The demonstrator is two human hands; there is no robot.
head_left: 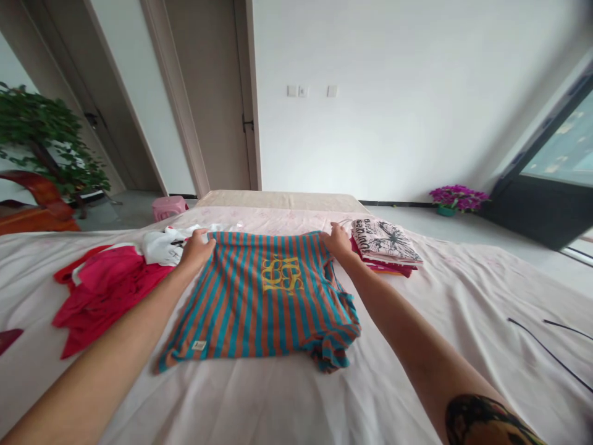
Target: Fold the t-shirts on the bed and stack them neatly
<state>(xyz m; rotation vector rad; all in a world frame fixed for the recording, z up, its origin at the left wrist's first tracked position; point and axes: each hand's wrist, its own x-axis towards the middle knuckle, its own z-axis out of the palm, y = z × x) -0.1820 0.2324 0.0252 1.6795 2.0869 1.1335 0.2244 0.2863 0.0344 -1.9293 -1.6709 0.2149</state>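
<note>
A teal and brown striped T-shirt (259, 303) with a yellow emblem lies spread on the pale bedsheet (417, 346). My left hand (197, 247) grips its far left corner, fingers closed on the cloth. At the far right corner my right hand (337, 240) pinches the fabric the same way. Both arms reach forward over the bed. The shirt's right sleeve is bunched near its lower right corner.
A red garment (102, 290) and a white one (162, 244) lie left of the shirt. A stack of folded clothes (384, 247) sits just right of my right hand. Black cords (546, 346) cross the sheet at right. A pink stool (169, 206) and potted flowers (456, 199) stand on the floor beyond.
</note>
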